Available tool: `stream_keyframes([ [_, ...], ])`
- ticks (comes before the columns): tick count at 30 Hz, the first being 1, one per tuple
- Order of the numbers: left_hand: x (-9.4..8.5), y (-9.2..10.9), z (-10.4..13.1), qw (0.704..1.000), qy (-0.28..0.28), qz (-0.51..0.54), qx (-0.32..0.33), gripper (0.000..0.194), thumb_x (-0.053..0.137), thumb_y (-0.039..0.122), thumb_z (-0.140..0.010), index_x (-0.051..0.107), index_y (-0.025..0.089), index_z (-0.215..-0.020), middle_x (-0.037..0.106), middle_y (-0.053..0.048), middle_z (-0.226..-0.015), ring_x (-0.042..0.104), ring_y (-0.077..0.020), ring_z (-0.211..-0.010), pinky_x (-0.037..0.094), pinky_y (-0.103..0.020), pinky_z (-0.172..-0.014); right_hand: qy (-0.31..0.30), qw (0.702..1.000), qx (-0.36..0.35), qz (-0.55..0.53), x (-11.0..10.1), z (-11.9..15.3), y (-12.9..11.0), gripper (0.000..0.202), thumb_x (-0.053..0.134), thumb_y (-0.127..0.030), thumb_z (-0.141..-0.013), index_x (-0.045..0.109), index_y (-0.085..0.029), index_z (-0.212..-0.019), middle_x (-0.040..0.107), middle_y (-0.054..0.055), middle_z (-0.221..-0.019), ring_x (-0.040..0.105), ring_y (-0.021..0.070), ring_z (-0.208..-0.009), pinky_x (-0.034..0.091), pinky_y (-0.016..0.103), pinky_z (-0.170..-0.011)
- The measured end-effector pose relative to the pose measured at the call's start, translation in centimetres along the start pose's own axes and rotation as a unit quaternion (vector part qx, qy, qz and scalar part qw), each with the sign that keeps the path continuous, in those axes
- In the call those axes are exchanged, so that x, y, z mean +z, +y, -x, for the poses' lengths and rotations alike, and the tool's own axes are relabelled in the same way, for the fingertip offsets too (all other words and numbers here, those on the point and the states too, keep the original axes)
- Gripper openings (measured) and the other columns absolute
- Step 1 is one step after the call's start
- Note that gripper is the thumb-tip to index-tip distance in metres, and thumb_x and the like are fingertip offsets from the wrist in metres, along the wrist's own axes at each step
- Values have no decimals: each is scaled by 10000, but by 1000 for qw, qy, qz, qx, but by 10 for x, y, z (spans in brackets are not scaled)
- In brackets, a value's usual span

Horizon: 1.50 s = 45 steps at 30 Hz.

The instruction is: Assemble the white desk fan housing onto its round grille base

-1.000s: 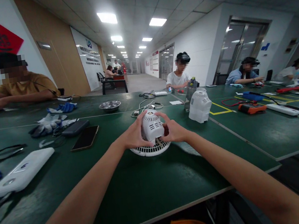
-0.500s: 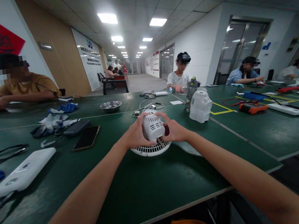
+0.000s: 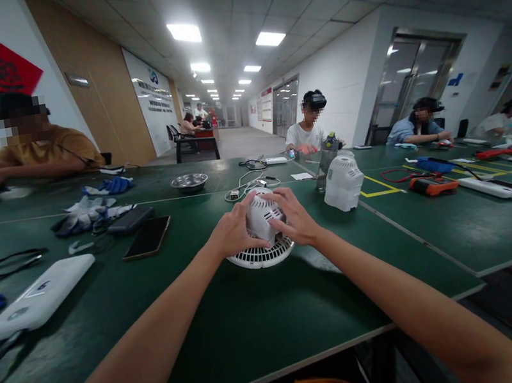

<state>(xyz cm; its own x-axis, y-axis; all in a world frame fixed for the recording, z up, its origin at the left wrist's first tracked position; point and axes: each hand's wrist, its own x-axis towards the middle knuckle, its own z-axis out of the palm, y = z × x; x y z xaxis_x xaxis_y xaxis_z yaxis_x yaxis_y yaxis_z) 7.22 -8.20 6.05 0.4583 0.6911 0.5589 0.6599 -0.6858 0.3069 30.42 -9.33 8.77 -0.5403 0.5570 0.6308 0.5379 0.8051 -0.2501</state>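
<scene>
A white vented housing (image 3: 262, 216) sits above a round white grille (image 3: 262, 256) on the green table. My left hand (image 3: 234, 228) grips the housing's left side, fingers on top and thumb near its lower front. From the right, my right hand (image 3: 295, 219) grips the same housing, with its thumb on the front by the vent slots. The grille's slotted rim shows below both hands; whether it is joined to the housing is hidden. To the right stands a second white vented part (image 3: 343, 183), touched by neither hand.
White cable (image 3: 274, 181) lies just behind the housing. A metal bowl (image 3: 190, 182), a phone (image 3: 147, 237), a dark case (image 3: 131, 219) and a white power bank (image 3: 39, 297) are on the left. Rightward are a bottle (image 3: 326, 161) and an orange meter (image 3: 433, 185). Several people sit around.
The housing has turned slightly between my hands, and its front slots have shifted. My right thumb has moved onto its front face.
</scene>
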Motion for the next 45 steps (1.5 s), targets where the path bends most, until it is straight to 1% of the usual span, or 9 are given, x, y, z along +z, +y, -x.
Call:
stream_keyframes([
  [7, 0, 7, 0, 1000, 6, -8, -7, 1278, 798, 643, -590, 78, 253, -1570, 379, -201, -1535, 516, -441, -1275, 397, -580, -1038, 13, 998, 61, 8, 14, -1, -6, 605, 568, -453, -898, 386, -268, -1445, 432, 110, -1339, 444, 301, -1239, 386, 487, -1077],
  [17, 3, 3, 0, 1000, 23, -5, 7, 1216, 776, 641, -624, 108, 245, -1560, 369, -208, -1543, 507, -432, -1286, 404, -566, -1024, 38, 998, 44, -18, 15, -2, -2, 598, 619, -395, -862, 412, -242, -1401, 499, 107, -1359, 465, 288, -1255, 358, 484, -1100],
  [20, 1, 1, 2, 1000, 22, 13, -1, 1085, 715, 620, -718, 140, 246, -1559, 467, -193, -1467, 568, -399, -1218, 421, -550, -1007, 58, 997, 43, -23, 15, -2, 0, 641, 636, -399, -848, 391, -237, -1418, 496, 110, -1389, 475, 291, -1256, 352, 488, -1107],
  [23, 2, -6, 2, 997, 35, 57, -37, 862, 566, 564, -867, 159, 254, -1561, 589, -154, -1322, 628, -333, -1130, 442, -522, -987, 72, 994, 75, -31, 13, -1, 5, 671, 645, -403, -839, 372, -242, -1431, 518, 113, -1377, 525, 297, -1204, 390, 494, -1068],
  [27, 5, -26, 2, 985, 82, 90, -124, 654, 416, 546, -946, 303, 243, -1514, 609, -139, -1291, 620, -291, -1133, 447, -488, -979, 73, 987, 140, -35, 10, -1, 18, 616, 616, -415, -862, 401, -233, -1410, 632, 106, -1162, 602, 279, -1045, 461, 478, -966],
  [30, 7, -45, 4, 970, 70, 76, -219, 612, 336, 573, -959, 464, 178, -1410, 634, -168, -1250, 617, -302, -1127, 437, -466, -971, 58, 984, 163, -49, 11, 2, 28, 648, 641, -399, -842, 395, -222, -1414, 632, 109, -1171, 614, 262, -1005, 474, 466, -943],
  [34, 7, -63, 9, 952, 21, 81, -295, 617, 308, 636, -939, 623, 179, -1207, 703, -153, -1132, 662, -293, -1013, 461, -393, -884, -6, 982, 169, -83, 13, 8, 35, 905, 775, -418, -722, 307, -222, -1472, 607, 112, -1256, 615, 278, -1067, 461, 477, -975],
  [40, 10, -69, 10, 946, 33, 64, -316, 557, 360, 643, -916, 677, 215, -1080, 735, -122, -1037, 667, -292, -960, 452, -367, -828, -25, 976, 182, -121, 11, 12, 34, 961, 807, -449, -691, 302, -224, -1477, 600, 114, -1305, 603, 302, -1153, 437, 503, -1019],
  [45, 6, -68, 9, 918, 97, 254, -289, 593, 435, 678, -871, 708, 174, -1026, 741, -102, -966, 667, -275, -916, 474, -363, -808, 27, 961, 211, -176, 12, 9, 32, 942, 869, -448, -606, 419, -224, -1403, 651, 92, -1227, 631, 282, -1093, 473, 489, -994],
])
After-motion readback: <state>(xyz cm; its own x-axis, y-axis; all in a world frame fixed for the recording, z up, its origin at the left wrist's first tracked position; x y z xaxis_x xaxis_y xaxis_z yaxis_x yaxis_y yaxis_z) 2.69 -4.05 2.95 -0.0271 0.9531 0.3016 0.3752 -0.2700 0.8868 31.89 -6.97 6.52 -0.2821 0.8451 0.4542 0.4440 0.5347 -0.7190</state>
